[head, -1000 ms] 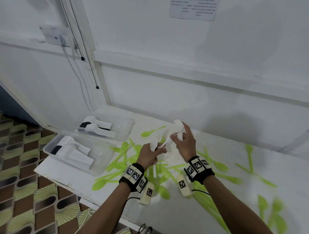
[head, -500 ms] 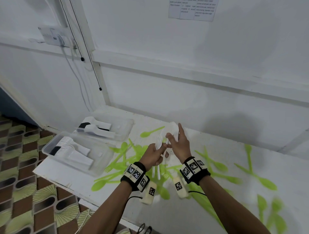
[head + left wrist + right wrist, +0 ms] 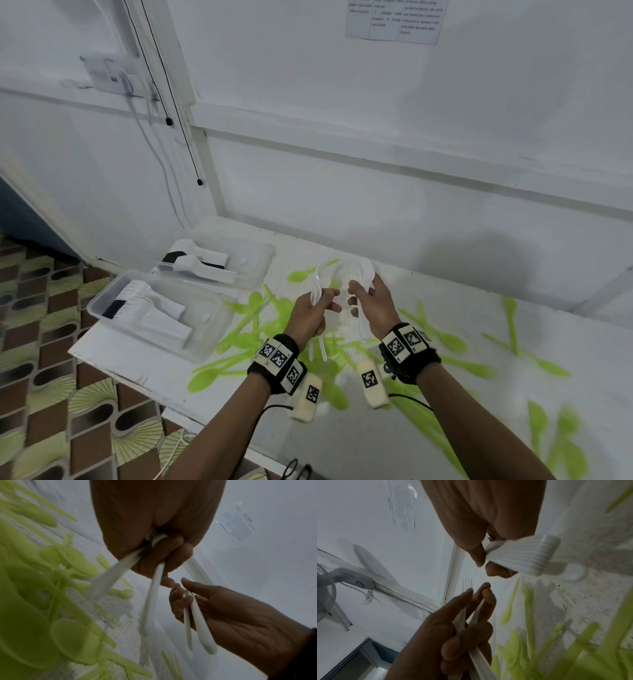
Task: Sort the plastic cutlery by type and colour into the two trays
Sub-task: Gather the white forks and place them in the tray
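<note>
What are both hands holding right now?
Left hand: grips a few white forks.
Right hand: grips a stack of white spoons.

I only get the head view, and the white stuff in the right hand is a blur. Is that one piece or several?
Observer: Several. The right wrist view shows the right hand pinching a stack of white cutlery, its edges lined up like ribs.
Operator: And the left hand? I see just one handle poking out below it.
Observer: The left wrist view shows the left hand gripping at least three white handles, splayed apart below the fist.
Operator: Anything in the room that I'm missing?
Observer: An electric fan near the wall, seen only from the right wrist.
</note>
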